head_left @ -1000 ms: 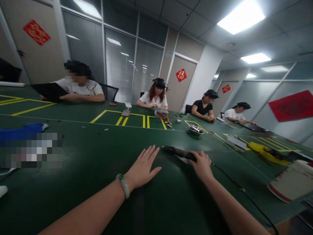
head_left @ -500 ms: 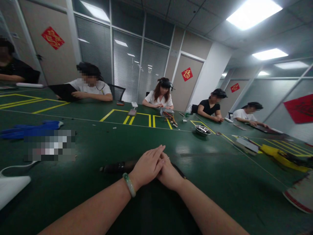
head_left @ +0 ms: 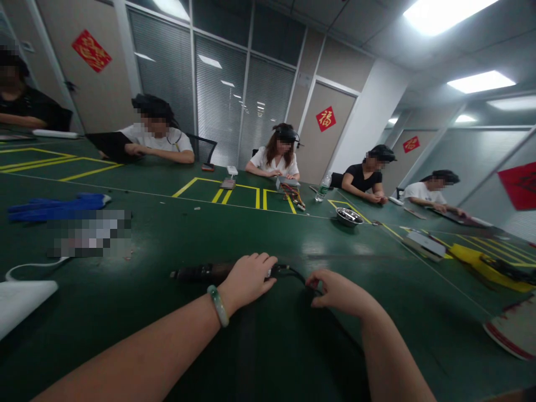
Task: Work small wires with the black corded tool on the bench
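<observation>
A dark electric screwdriver lies on the green table, its tip pointing left. My left hand, with a green bangle at the wrist, is wrapped over the tool's rear end from above. From that end a black cable curves off to the right and toward me. My right hand is at this cable, its fingers curled on it and the thumb hanging a little apart below. The hand partly hides the cable there.
Blue gloves and a white object with a cord lie left. Ahead are a steel bowl, a water bottle and a grey box with coloured wires. A yellow item lies right. Several people sit across.
My hands, clasped together before, have parted. The left has settled onto the screwdriver's rear end, and the right has moved right to the cable. The view has shifted slightly.
</observation>
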`<state>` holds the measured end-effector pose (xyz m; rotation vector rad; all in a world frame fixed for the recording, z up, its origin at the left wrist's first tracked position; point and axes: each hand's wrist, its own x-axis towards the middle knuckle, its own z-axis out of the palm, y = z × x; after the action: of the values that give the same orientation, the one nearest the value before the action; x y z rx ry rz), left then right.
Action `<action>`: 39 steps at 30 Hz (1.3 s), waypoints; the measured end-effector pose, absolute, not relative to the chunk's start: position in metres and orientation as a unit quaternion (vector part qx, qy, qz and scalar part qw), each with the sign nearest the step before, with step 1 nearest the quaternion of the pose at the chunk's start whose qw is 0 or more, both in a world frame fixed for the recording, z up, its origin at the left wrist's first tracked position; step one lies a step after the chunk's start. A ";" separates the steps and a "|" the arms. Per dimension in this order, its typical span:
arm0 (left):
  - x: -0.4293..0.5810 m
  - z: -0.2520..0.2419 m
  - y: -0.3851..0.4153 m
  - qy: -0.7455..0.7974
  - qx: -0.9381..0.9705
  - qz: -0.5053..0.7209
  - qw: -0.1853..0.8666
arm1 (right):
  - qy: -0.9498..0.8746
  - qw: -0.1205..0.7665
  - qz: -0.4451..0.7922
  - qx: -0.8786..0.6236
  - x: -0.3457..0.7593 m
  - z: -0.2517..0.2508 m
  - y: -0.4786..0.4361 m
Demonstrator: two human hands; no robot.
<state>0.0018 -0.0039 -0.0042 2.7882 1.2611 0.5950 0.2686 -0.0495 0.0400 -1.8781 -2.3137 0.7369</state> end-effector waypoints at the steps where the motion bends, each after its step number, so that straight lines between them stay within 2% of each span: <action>1: 0.005 -0.004 -0.004 0.401 0.896 0.189 0.013 | -0.748 0.024 0.248 -0.615 0.270 0.039 -0.050; 9: 0.030 -0.004 -0.010 0.424 0.890 0.165 -0.005 | -0.725 0.008 0.245 -0.644 0.283 0.040 -0.056; 16: 0.030 0.001 -0.008 0.410 0.896 0.165 -0.027 | -0.700 0.105 0.304 -0.637 0.253 0.029 -0.043; 22: 0.025 0.003 -0.009 0.377 0.909 0.178 -0.010 | -0.698 0.085 0.354 -0.616 0.247 0.023 -0.043; 27: 0.023 0.003 -0.008 0.362 0.913 0.187 -0.002 | -0.714 0.069 0.257 -0.648 0.246 0.023 -0.045; 33: 0.022 0.002 -0.009 0.357 0.914 0.195 0.004 | -0.689 0.090 0.255 -0.673 0.238 0.011 -0.037; 36: 0.022 0.004 -0.010 0.362 0.911 0.198 0.008 | -0.672 0.147 0.209 -0.695 0.234 0.009 -0.031; 39: 0.022 0.006 -0.012 0.363 0.910 0.199 0.017 | -0.665 0.241 0.128 -0.696 0.229 0.011 -0.023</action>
<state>0.0221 -0.0115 0.0061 2.8291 1.1289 0.6201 0.2292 -0.0235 0.0111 -1.9029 -1.8186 0.3510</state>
